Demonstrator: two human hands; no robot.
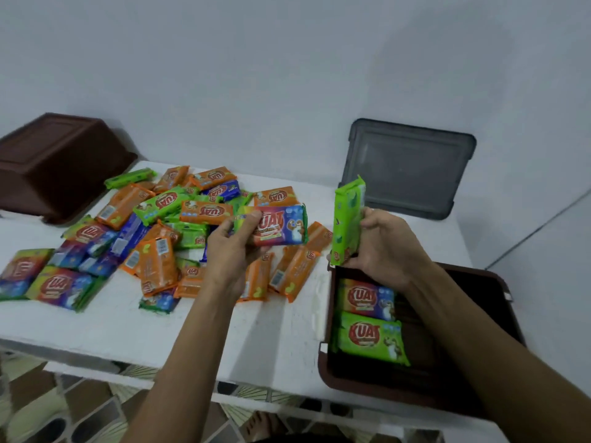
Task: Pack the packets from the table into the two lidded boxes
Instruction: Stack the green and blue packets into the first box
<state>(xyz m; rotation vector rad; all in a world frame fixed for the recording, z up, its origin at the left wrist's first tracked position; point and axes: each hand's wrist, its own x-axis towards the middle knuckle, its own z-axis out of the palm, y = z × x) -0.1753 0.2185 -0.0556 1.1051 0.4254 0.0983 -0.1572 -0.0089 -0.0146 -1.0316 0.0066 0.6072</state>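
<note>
— Fingers of the right hand [380, 241] are clamped on an upright green packet [347, 220]; the open brown box [511, 302] is found directly below them.

— And the left hand [233, 251]?

— A multicoloured packet [278, 228] is gripped lengthwise, left of the box, farther off.

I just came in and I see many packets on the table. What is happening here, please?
A person is packing snack packets into boxes. The right hand holds a green packet upright over the open brown box, where two packets already lie. The left hand holds a multicoloured packet above the pile on the table. A second brown box sits upside down at far left, and a grey lid leans against the wall.
</note>
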